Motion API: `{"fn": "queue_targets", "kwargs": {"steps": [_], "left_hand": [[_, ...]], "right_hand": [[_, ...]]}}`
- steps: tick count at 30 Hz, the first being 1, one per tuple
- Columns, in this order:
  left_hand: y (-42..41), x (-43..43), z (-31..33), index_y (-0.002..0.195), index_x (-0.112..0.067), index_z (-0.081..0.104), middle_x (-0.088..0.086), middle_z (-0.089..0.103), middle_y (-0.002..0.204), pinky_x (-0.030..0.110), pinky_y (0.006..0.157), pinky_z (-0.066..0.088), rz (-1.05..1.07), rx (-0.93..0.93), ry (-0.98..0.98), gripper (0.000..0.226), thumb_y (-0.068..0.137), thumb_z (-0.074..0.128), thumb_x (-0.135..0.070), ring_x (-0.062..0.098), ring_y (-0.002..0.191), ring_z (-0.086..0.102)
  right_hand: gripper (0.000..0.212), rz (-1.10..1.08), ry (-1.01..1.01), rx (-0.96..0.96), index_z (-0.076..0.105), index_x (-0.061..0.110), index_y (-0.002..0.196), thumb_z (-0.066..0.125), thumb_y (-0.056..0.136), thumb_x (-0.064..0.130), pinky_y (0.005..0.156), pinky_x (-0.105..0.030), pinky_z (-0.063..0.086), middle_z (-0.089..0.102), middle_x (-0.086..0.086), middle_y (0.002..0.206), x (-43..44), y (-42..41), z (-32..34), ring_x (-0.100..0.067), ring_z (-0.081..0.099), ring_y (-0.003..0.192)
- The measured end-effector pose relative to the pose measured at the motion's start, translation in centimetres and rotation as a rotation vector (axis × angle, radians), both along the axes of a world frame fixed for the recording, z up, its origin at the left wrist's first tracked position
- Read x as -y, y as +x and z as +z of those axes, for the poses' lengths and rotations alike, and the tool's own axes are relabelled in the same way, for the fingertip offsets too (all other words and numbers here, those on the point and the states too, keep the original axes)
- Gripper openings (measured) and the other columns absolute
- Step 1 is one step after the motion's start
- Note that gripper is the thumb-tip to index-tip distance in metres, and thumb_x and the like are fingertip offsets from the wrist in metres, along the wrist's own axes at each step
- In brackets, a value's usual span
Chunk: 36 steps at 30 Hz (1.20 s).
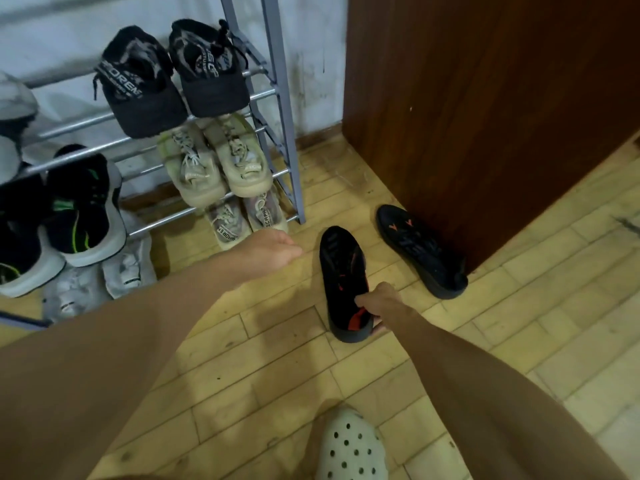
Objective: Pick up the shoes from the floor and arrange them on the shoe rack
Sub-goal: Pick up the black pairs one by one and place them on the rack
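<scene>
Head view: right hand (pixel 379 304) pinches black shoe (pixel 341 268) by heel (perhaps shallowly); left hand (pixel 273 252) slack-fingered, empty; deepen grip before lifting.

1 shoe rack (pixel 282 98), 2 black-orange shoes (pixel 343 271) (pixel 420 251) on floor (pixel 277 341) right of it, on it 2 black shoes (pixel 142 88) (pixel 207 74), 2 beige shoes (pixel 194 171) (pixel 240 157), 2 black-green shoes (pixel 83 209) (pixel 17 233), 1 white clog (pixel 349 445), 2 hands (pixel 273 252) (pixel 381 301)
</scene>
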<state>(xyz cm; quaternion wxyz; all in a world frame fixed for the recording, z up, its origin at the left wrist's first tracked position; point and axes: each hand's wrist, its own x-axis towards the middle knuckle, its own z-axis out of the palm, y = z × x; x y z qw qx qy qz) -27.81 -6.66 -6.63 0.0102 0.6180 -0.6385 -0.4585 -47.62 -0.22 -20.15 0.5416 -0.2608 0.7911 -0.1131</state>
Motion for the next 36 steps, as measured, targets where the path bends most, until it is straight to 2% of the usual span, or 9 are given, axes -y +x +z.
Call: {"fn": "queue_targets", "kwargs": {"steps": [3,5,9,13,17,21,25,28,36], "left_hand": [[0.2,-1.2,2.6,0.109,-0.018,0.065,0.004,0.064,0.116,0.042,0.102,0.044,0.009,-0.006,-0.041,0.03,0.086,0.058,-0.036,0.025,0.111,0.059],[0.2,-2.1,4.9,0.103,-0.019,0.065,0.002,0.062,0.112,0.036,0.097,0.047,0.025,-0.025,-0.072,0.023,0.086,0.058,-0.033,0.022,0.108,0.058],[1.3,-4.2,11.0,0.091,-0.013,0.064,0.005,0.057,0.085,0.026,0.065,0.038,0.0,-0.079,-0.158,0.014,0.087,0.055,-0.025,0.021,0.076,0.052],[4.0,-6.6,18.0,0.091,-0.015,0.064,0.007,0.057,0.087,0.028,0.07,0.04,0.052,-0.091,-0.323,0.012,0.086,0.055,-0.022,0.019,0.076,0.051],[8.0,-9.4,24.4,0.086,-0.015,0.064,0.004,0.062,0.089,0.025,0.071,0.044,0.138,-0.118,-0.451,0.008,0.085,0.056,-0.017,0.018,0.079,0.056],[13.4,-13.1,29.4,0.084,-0.015,0.064,0.006,0.062,0.091,0.028,0.07,0.043,0.214,-0.129,-0.532,0.011,0.086,0.056,-0.022,0.019,0.08,0.056],[20.5,-18.3,33.3,0.096,-0.018,0.069,0.001,0.07,0.096,0.025,0.068,0.047,0.342,-0.095,-0.612,0.018,0.085,0.059,-0.028,0.014,0.083,0.064],[26.1,-22.9,34.9,0.098,-0.018,0.07,-0.002,0.069,0.095,0.023,0.065,0.048,0.434,-0.049,-0.64,0.021,0.084,0.058,-0.03,0.012,0.083,0.065],[36.7,-31.2,31.9,0.087,-0.026,0.068,-0.005,0.069,0.094,0.025,0.067,0.047,0.727,-0.044,-0.569,0.011,0.084,0.058,-0.028,0.014,0.087,0.066]], "right_hand": [[0.026,-0.02,-0.032,-0.014,0.053,-0.002,0.1,0.066,0.082,0.013,0.065,-0.051,0.06,0.064,-0.021,0.107,-1.6,-1.1,3.2,-0.039,0.065,0.094],[0.028,-0.021,-0.065,-0.021,0.053,-0.002,0.103,0.066,0.082,0.012,0.061,-0.048,0.06,0.063,-0.019,0.104,-2.4,-1.7,5.7,-0.037,0.064,0.089],[0.024,-0.064,-0.213,-0.052,0.056,0.0,0.101,0.067,0.081,0.008,0.05,-0.044,0.057,0.065,-0.018,0.097,-3.1,-2.1,11.9,-0.038,0.065,0.082],[0.016,-0.036,-0.359,-0.082,0.051,0.003,0.085,0.066,0.082,0.007,0.043,-0.039,0.053,0.057,-0.013,0.074,-2.9,-0.5,19.8,-0.032,0.06,0.069],[0.026,0.017,-0.542,-0.124,0.057,-0.003,0.1,0.069,0.08,0.008,0.055,-0.05,0.06,0.065,-0.02,0.094,-2.8,2.6,27.9,-0.04,0.067,0.083],[0.013,0.189,-0.734,-0.285,0.061,0.004,0.075,0.071,0.076,0.013,0.067,-0.045,0.061,0.067,-0.015,0.087,-3.6,7.0,35.0,-0.033,0.067,0.078],[0.017,0.454,-0.899,-0.502,0.06,0.01,0.091,0.07,0.079,0.017,0.066,-0.034,0.05,0.067,-0.014,0.095,-5.0,12.9,40.9,-0.03,0.063,0.083],[0.02,0.65,-0.992,-0.601,0.068,0.01,0.097,0.066,0.078,0.017,0.072,-0.034,0.052,0.068,-0.013,0.093,-6.3,18.3,43.9,-0.032,0.065,0.09],[0.029,0.965,-1.078,-0.542,0.069,0.009,0.106,0.066,0.079,0.02,0.077,-0.036,0.052,0.07,-0.014,0.103,-9.9,33.6,43.6,-0.033,0.065,0.098]]}}
